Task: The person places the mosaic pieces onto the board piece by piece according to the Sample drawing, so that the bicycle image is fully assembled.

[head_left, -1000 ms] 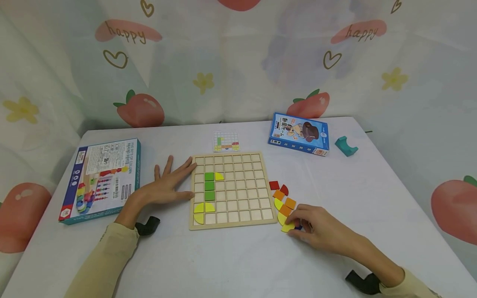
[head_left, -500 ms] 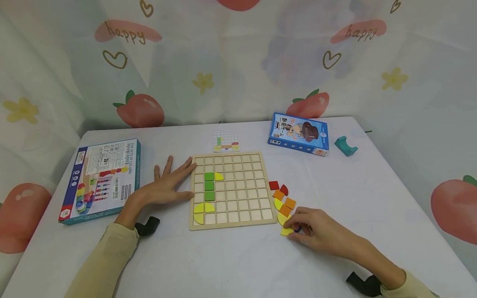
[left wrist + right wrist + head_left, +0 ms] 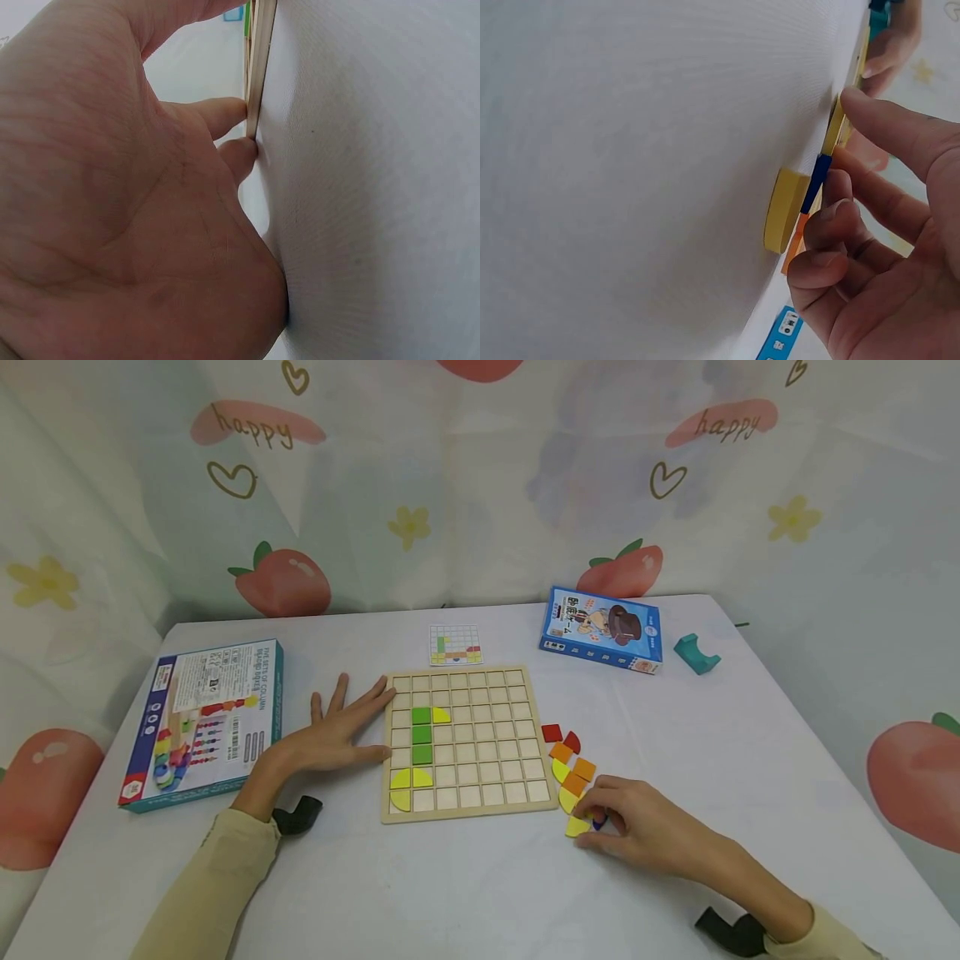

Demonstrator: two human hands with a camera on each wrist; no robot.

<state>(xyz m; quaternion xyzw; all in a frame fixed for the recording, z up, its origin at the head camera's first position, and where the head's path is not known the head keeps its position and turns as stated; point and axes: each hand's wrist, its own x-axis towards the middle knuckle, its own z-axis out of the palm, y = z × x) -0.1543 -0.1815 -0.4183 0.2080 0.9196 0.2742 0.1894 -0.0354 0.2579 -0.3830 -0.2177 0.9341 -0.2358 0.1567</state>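
Observation:
A wooden grid board (image 3: 465,816) carries several green squares (image 3: 422,735) and yellow quarter-round pieces (image 3: 401,800). My left hand (image 3: 330,739) rests at its left edge, fingers spread; in the left wrist view, fingertips of that hand (image 3: 142,202) touch the board's side (image 3: 262,71). Right of the board, my right hand (image 3: 648,827) pinches a yellow piece (image 3: 577,828) between thumb and index finger, low at the table. In the right wrist view this hand (image 3: 900,232) has the yellow piece (image 3: 832,131) beside a blue one (image 3: 817,180), its other fingers curled.
Orange (image 3: 584,769), red (image 3: 551,733) and other yellow pieces (image 3: 560,770) lie beside the board's right edge. A pattern card (image 3: 456,645) is behind the board. A large box (image 3: 210,718) lies left, a blue box (image 3: 602,628) and teal piece (image 3: 697,654) back right.
The yellow piece at my right fingertips has shifted slightly toward me, and the right fingers have moved a little. My left hand and the board have stayed still.

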